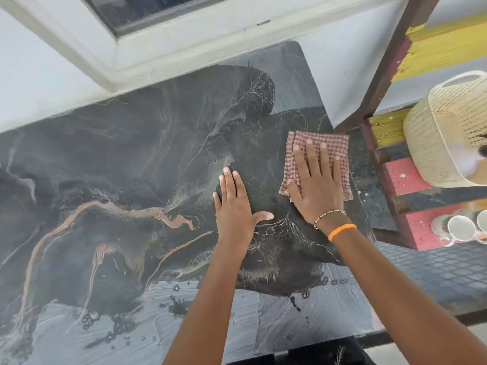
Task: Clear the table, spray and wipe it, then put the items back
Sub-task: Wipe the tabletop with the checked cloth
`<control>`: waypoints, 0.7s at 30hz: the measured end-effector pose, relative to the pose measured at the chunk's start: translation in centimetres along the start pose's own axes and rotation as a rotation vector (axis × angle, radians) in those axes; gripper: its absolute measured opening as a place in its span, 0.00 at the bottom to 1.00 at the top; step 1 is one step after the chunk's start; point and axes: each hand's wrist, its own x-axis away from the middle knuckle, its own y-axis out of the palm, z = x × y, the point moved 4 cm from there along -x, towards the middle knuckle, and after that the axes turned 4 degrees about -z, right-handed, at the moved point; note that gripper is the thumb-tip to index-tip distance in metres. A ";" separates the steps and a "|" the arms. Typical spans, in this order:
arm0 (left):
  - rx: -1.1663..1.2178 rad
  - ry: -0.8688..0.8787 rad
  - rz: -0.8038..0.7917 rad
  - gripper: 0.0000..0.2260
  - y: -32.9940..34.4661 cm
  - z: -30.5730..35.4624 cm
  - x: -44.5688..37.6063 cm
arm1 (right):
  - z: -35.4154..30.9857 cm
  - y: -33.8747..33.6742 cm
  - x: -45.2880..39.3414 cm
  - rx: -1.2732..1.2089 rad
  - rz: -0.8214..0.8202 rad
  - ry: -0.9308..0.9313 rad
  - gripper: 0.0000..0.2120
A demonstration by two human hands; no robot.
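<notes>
The dark marble-patterned table (110,167) fills most of the view, with wet smears and droplets along its near edge. My right hand (316,180) presses flat, fingers straight, on a folded red-and-white checked cloth (334,146) near the table's right edge. My left hand (234,206) lies flat on the bare tabletop just left of the cloth, fingers straight and thumb spread. Nothing else lies on the tabletop.
A painted wooden shelf unit (400,177) stands right of the table. It carries a cream woven plastic basket (442,133) and white cups (461,227) lower down. A white window frame (147,40) and wall run behind the table. Dark tiled floor (432,267) shows at right.
</notes>
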 end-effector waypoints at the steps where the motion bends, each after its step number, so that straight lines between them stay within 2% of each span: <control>1: -0.001 -0.003 0.000 0.51 0.0 0.0 -0.1 | -1.5 0.3 -0.5 0.007 -0.016 -0.072 0.32; 5: -0.005 -0.010 0.012 0.51 0.1 -0.4 -0.2 | -6.6 0.3 -5.6 0.025 -0.067 -0.299 0.30; 9: -0.027 0.004 0.013 0.51 -0.4 -0.3 -0.5 | -6.1 -1.4 -12.8 0.047 -0.083 -0.342 0.31; 13: 0.000 -0.004 0.038 0.51 -2.6 -0.4 -2.8 | -1.0 -3.3 -16.6 -0.004 -0.011 -0.179 0.31; 16: 0.053 -0.029 -0.053 0.51 -3.7 -0.2 -4.9 | 3.1 -4.0 -16.5 -0.101 0.023 -0.010 0.31; 18: 0.010 -0.034 -0.097 0.52 -3.7 0.1 -5.5 | 4.2 -4.0 -15.4 -0.188 0.015 0.100 0.31; 21: -0.052 -0.045 -0.095 0.53 -3.5 0.3 -5.5 | 3.4 -3.3 -13.2 -0.114 0.041 0.141 0.31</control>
